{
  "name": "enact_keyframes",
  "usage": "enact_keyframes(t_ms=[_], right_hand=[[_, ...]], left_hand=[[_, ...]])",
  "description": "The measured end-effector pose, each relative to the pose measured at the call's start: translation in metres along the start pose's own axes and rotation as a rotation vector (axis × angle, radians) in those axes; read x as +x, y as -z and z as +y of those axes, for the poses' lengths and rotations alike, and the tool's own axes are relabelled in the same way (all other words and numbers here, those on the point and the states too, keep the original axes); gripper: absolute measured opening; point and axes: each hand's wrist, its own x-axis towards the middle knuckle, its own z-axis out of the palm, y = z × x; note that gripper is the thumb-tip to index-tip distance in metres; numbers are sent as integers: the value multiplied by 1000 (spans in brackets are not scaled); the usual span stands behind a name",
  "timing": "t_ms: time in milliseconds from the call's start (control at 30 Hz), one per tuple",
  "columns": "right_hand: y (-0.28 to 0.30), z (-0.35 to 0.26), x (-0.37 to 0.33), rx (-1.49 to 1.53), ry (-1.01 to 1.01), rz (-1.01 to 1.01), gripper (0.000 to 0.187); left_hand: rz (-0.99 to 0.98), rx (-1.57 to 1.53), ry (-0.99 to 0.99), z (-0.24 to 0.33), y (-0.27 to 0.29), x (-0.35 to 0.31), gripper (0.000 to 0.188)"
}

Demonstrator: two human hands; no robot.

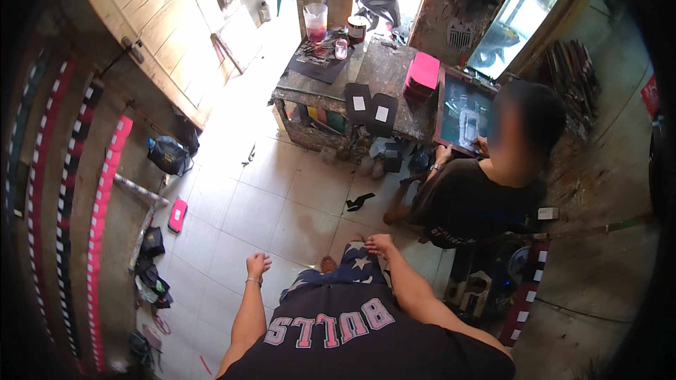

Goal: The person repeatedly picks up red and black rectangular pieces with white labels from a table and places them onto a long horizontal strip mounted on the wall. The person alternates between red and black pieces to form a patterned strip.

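My left hand (258, 266) hangs over the tiled floor with its fingers curled in; I see nothing in it. A wristband circles that wrist. Beside my star-patterned shorts (359, 262) my right hand (380, 244) is also closed, with nothing showing between its fingers. Both hands are well away from the workbench (384, 63). On its front edge two black flat pieces (358, 103) with white labels lie partly over the side. Close by stands a stack of bright pink pieces (421, 74).
A co-worker (468, 200) at the right has hands on a framed screen (458, 109). Pink, red and black labelled strips (105, 239) line the left wall. On the floor lie a pink pouch (178, 216), a black scrap (359, 202) and a black bag (169, 156).
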Motion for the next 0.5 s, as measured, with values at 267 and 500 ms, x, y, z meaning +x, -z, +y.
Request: enact_keyframes(t_ms=[267,500], right_hand=[[-19,-180,138,327,112,244,15],[-5,-347,195,-192,549,979,20]], left_hand=[[-125,49,4,187,-109,103,30],[-183,552,-254,305,-269,235,25]])
